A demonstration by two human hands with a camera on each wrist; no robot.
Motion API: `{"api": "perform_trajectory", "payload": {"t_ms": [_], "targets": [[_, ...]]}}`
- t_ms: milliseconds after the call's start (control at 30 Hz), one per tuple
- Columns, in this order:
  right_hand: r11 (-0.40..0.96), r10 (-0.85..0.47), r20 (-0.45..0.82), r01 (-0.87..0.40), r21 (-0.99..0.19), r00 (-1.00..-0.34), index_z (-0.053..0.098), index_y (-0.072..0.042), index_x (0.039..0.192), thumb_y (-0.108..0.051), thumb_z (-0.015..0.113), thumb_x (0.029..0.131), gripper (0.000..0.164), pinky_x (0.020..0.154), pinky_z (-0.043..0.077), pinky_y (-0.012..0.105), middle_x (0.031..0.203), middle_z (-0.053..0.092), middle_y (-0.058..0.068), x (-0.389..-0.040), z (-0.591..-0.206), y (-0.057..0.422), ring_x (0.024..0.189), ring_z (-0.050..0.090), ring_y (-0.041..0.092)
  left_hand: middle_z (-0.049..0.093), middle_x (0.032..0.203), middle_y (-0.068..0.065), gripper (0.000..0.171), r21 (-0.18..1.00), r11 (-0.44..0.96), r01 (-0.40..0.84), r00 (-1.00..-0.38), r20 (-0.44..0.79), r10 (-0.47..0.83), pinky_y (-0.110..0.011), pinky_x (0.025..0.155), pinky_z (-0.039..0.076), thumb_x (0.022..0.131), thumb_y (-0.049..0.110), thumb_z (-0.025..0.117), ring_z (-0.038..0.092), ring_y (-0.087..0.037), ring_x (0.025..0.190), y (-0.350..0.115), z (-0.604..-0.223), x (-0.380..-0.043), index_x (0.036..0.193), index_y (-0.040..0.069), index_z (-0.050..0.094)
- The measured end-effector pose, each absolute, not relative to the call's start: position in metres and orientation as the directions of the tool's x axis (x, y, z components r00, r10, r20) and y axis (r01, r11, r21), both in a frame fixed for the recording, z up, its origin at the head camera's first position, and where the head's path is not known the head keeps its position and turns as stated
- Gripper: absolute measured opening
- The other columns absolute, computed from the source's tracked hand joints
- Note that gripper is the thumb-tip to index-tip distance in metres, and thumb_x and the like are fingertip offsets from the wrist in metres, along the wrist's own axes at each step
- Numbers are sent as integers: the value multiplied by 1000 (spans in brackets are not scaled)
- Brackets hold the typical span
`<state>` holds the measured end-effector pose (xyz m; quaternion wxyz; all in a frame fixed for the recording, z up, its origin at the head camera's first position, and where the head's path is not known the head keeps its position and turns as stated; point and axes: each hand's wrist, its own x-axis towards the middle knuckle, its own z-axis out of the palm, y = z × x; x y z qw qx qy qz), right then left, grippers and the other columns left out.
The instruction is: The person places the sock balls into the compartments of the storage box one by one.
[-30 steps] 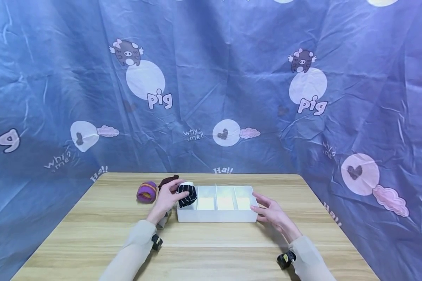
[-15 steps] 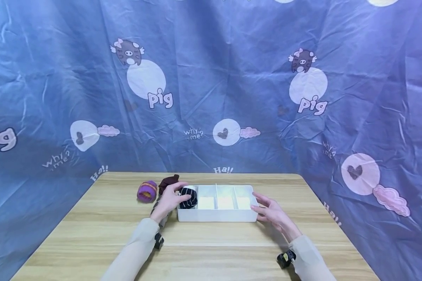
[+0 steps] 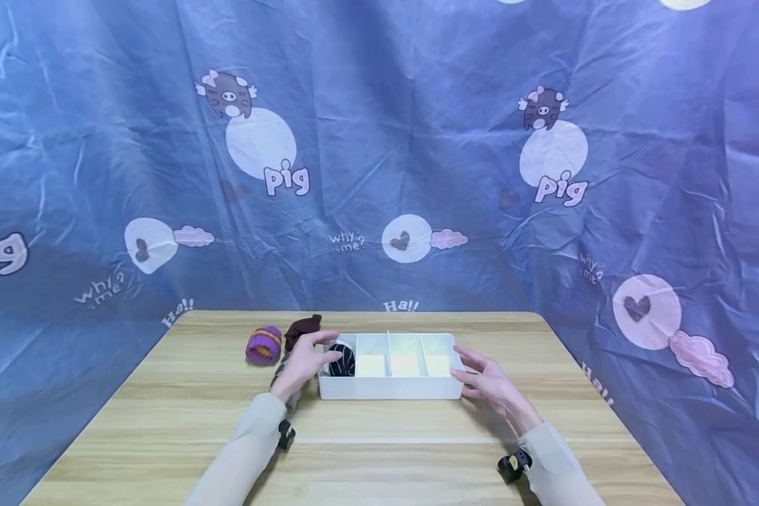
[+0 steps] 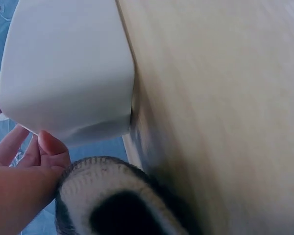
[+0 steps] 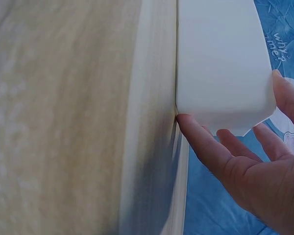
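Observation:
A rolled black sock with white stripes [image 3: 343, 360] sits in the leftmost compartment of a white divided box [image 3: 390, 389]. Over that end of the box, my left hand [image 3: 302, 360] has its thumb and fingers spread apart, thumb tip right at the sock. In the left wrist view, its fingertips are at the box's rim. My right hand [image 3: 490, 383] rests its extended fingers against the box's right end; the right wrist view shows the fingertips [image 5: 185, 120] along the box's end wall. The other compartments hold no socks.
Left of the box lie a rolled purple sock with orange bands [image 3: 263, 346] and a dark brown sock [image 3: 302, 329]. A grey sock [image 4: 105, 181] with a dark patch lies beneath my left wrist, mostly hidden in the head view. A blue printed cloth [image 3: 379, 169] hangs behind the wooden table [image 3: 379, 457].
The striped sock has gone down into the leftmost compartment, and my left hand has let go of it, its fingers parting. My right hand has stayed at the box's right end.

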<state>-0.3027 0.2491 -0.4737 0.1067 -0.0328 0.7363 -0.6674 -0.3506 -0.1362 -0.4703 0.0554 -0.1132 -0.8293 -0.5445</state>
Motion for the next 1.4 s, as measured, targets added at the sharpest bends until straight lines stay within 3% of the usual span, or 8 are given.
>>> {"api": "perform_trajectory", "payload": {"t_ms": [200,500,633,833,1167,1400], "targets": [[114,-186,-121,101,-988,-975,25,-5,154,-11,66,93,74,90,55,40,156,21,32,-303,-471,248,108,61,20,65,125,-13,46,896,373,242,-969,204,139,-55,109,35,82,11,77,54,-31,121,-137,-468,-351,126,5,65],[104,-179,-125,108,-989,-976,26,-6,154,-11,67,92,74,88,56,38,156,22,31,-305,-472,250,106,62,18,68,120,-16,44,895,319,313,-949,282,141,-53,105,40,82,9,76,60,-31,112,-145,-466,-348,124,2,65],[113,-182,-121,102,-988,-976,26,-6,154,-12,67,92,75,90,55,40,156,22,31,-304,-471,249,110,61,21,67,120,-20,44,911,274,308,-950,280,138,-40,97,47,83,10,77,62,-34,110,-150,-464,-344,124,0,64],[123,-177,-123,102,-987,-976,26,-6,154,-11,65,93,73,93,54,44,156,20,32,-301,-469,248,114,60,26,66,121,-23,42,920,242,310,-950,287,126,-22,87,48,85,9,75,62,-37,110,-161,-462,-337,124,-2,64],[82,-190,-111,96,-992,-975,26,-4,154,-9,66,93,74,91,55,43,156,21,33,-301,-472,249,107,63,21,65,120,-27,41,932,191,309,-950,294,104,-18,82,52,85,7,75,65,-29,106,-181,-468,-329,123,-4,63],[88,-190,-107,91,-992,-976,26,-5,154,-10,67,92,74,88,56,40,156,22,32,-302,-474,251,106,64,20,64,120,-28,43,931,218,293,-955,276,107,-19,82,52,82,10,78,63,-33,110,-198,-472,-327,122,-1,65]]}}
